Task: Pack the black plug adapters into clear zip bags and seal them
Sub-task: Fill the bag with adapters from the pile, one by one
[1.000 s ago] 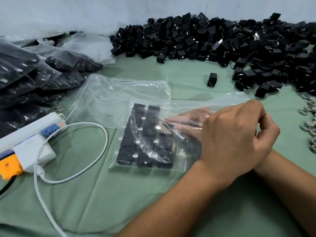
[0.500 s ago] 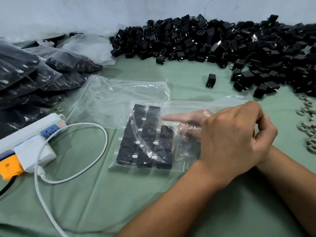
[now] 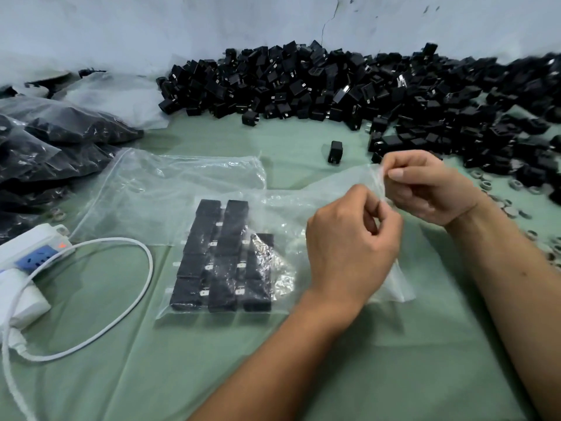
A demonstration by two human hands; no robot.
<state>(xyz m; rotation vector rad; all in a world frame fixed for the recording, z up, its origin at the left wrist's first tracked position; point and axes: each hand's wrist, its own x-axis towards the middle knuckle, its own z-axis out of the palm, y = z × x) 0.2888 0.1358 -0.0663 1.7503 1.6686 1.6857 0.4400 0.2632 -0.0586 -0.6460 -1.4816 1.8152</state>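
Since the earlier frame we had drawn our right hand out of the clear plastic zip bag; both it and our left hand pinched the bag's open mouth, lifted at the right; eleven black plug adapters lay in rows inside, flat on the green cloth; a lone black adapter stood behind; the loose heap of black adapters walled the far edge; a white power strip and its looping white cable crowded the left; open cloth lay nearest us.
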